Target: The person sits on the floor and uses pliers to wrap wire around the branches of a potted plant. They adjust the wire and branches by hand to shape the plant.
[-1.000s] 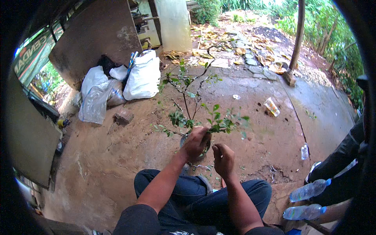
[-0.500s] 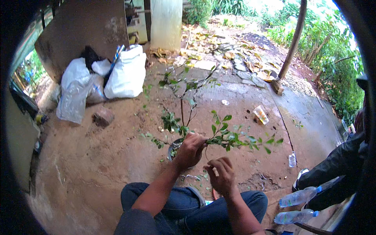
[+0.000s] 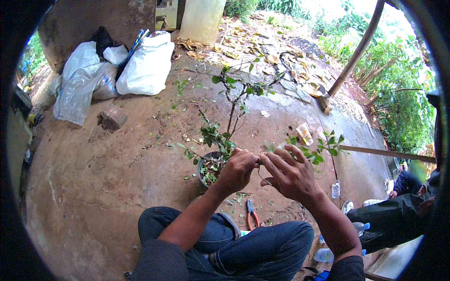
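A small leafy tree (image 3: 229,79) stands in a dark round pot (image 3: 203,166) in front of me. My left hand (image 3: 238,169) is closed on one of its low branches (image 3: 259,160), right of the pot. My right hand (image 3: 290,171) is beside it, fingers bent over that branch and thumb at a thin wire (image 3: 260,174) that curves down from it. Red-handled pliers (image 3: 251,213) lie on the ground between the pot and my crossed legs.
White sacks and plastic bags (image 3: 145,63), a brick (image 3: 111,117) upper left. A leaning pole (image 3: 351,61) behind. At right, a long stick (image 3: 375,151), a plastic cup (image 3: 304,133), bottles (image 3: 323,255), another person's legs (image 3: 389,218) and a seated person (image 3: 405,185).
My right hand has moved up and right to the branch, bringing its fingers over it. The view has shifted, revealing the pliers, the long stick and a seated person at right.
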`<act>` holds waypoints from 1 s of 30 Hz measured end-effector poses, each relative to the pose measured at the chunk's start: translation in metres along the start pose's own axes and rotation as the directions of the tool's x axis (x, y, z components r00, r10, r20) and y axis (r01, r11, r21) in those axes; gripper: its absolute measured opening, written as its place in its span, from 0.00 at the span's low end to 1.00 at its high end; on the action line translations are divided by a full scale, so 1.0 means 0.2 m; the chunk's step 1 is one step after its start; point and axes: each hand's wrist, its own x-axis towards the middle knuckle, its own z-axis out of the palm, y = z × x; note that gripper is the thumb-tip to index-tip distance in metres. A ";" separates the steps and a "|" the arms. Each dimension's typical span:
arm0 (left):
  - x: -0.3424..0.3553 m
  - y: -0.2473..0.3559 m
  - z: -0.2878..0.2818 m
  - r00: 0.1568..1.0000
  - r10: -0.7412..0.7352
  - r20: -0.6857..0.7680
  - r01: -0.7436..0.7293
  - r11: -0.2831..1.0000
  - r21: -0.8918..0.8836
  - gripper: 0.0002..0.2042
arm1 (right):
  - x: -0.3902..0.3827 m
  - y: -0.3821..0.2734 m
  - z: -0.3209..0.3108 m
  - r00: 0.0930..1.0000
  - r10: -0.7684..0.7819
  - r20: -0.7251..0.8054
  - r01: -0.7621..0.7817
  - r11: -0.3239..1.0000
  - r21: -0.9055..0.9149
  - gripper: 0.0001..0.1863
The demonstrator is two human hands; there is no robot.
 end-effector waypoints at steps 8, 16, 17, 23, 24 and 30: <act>-0.02 -0.01 0.00 0.999 0.012 -0.046 -0.012 1.000 -0.001 0.03 | 0.10 0.00 0.03 0.954 0.298 0.031 -0.280 0.850 0.447 0.15; 0.00 0.01 0.00 0.999 0.013 -0.044 -0.014 1.000 -0.005 0.03 | 0.20 0.07 0.04 0.761 0.477 0.439 -0.641 0.446 0.625 0.25; 0.01 0.01 0.00 0.999 0.015 -0.033 -0.015 1.000 0.002 0.03 | 0.21 0.08 0.04 0.748 0.479 0.458 -0.658 0.447 0.606 0.22; 0.02 0.03 -0.02 0.998 -0.048 -0.027 0.047 0.998 -0.033 0.03 | 0.17 0.01 -0.01 0.931 0.321 -0.175 -0.302 0.945 0.127 0.23; 0.02 0.03 -0.02 0.999 -0.037 -0.028 0.036 0.999 -0.025 0.03 | 0.16 0.00 -0.02 0.951 0.203 -0.234 -0.203 0.979 0.023 0.23; 0.03 0.01 -0.03 0.998 -0.057 -0.032 0.055 0.997 -0.050 0.05 | -0.05 -0.16 0.03 0.953 0.211 -0.216 -0.179 0.971 0.157 0.09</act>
